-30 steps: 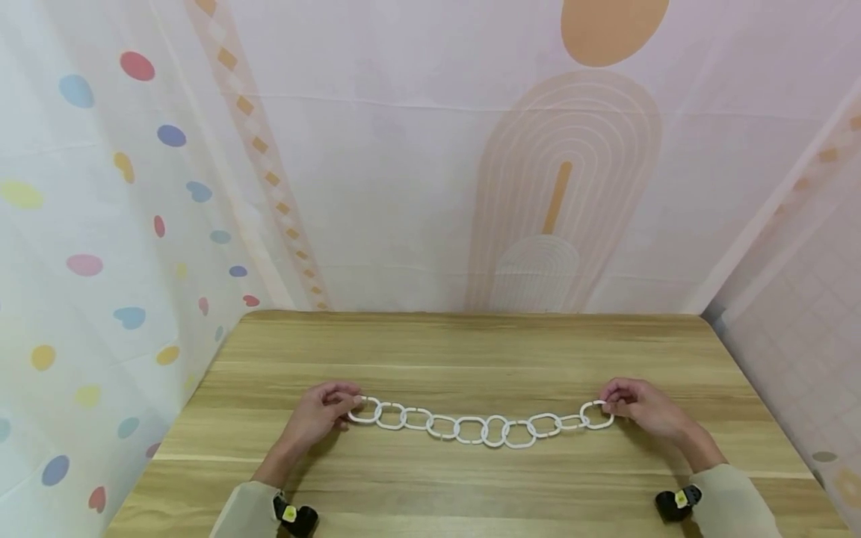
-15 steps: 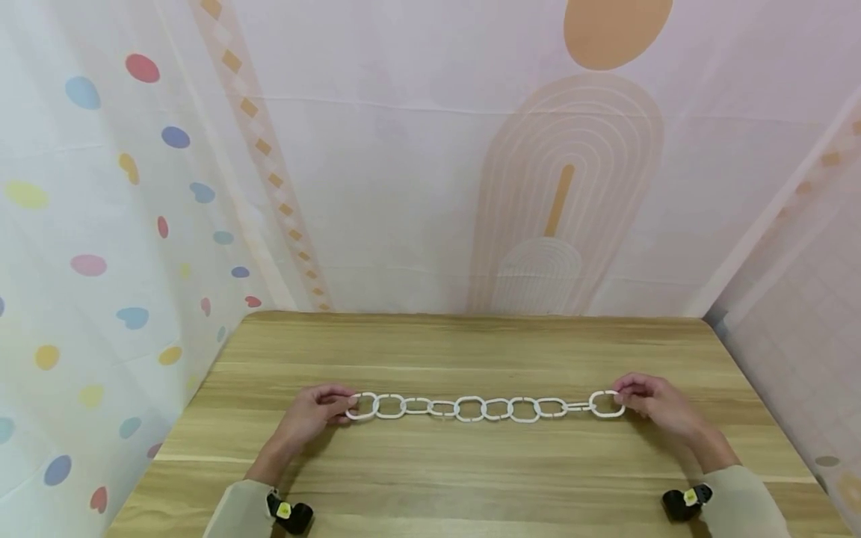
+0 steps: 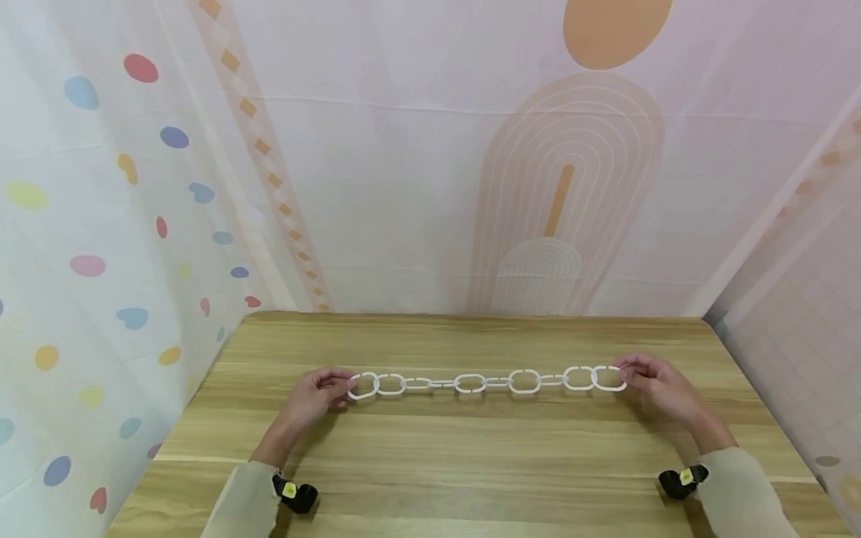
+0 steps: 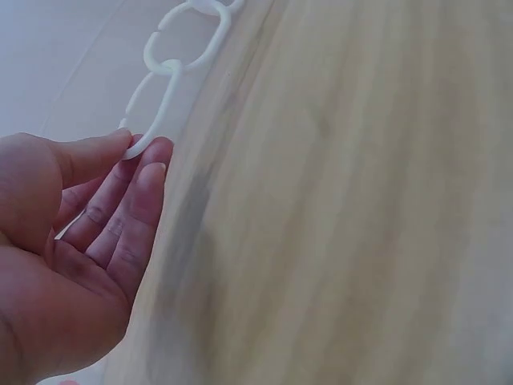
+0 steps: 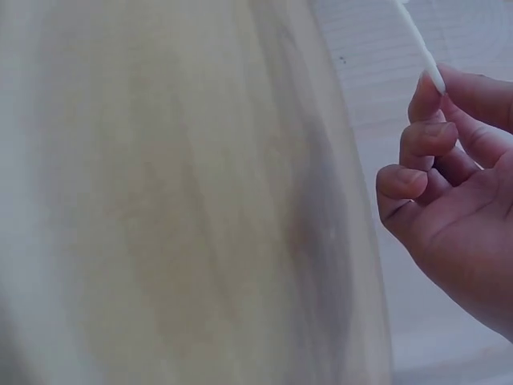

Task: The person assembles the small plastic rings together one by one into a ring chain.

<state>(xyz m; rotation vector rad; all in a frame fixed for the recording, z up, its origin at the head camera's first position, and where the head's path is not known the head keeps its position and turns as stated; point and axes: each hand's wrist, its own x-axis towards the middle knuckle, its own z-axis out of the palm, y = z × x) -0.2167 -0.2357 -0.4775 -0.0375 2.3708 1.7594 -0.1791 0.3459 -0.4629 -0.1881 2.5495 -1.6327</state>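
Note:
A white plastic link chain [image 3: 498, 382] stretches nearly straight, left to right, in the head view, with faint shadows under it on the wood. At its left end my left hand [image 3: 312, 400] pinches the last link. The right hand [image 3: 662, 388] pinches the link at the opposite end. Close up in the left wrist view, thumb and fingertips hold the rounded tip of an oval link [image 4: 163, 112]. In the right wrist view the end link [image 5: 425, 52] appears edge-on between thumb and index finger, while the other fingers curl loosely.
A wooden table [image 3: 471, 478] lies under both hands. Behind it hangs a pale patterned cloth [image 3: 397, 187], and a dotted cloth [image 3: 101, 314] covers the left side. Black wrist cameras [image 3: 296, 493] sit at both cuffs.
The chain was sagging toward the person and is now pulled almost straight. Both hands have moved a little away from the person, and the right hand has also shifted outward.

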